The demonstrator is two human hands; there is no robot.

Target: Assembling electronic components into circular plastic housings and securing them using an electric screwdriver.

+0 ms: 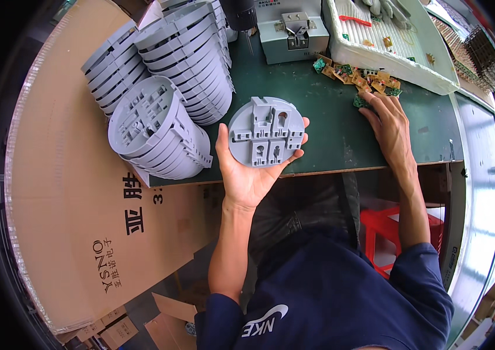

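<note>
My left hand is closed round the edge of a round grey plastic housing, over the front edge of the green table. Its moulded inner side, with slots and compartments, faces up. At the right, my right hand reaches to the near end of a heap of small circuit boards, some green, some tan. Its bent thumb and fingers close on a small green circuit board, partly covered by the fingertips. Left of the housing stand tall stacks of the same grey housings, nested together.
The green table ends just before my body. A metal fixture stands at the back beside a dark electric screwdriver pointing down. Behind the boards lies a white foam tray. A large cardboard box fills the left; a red stool is below.
</note>
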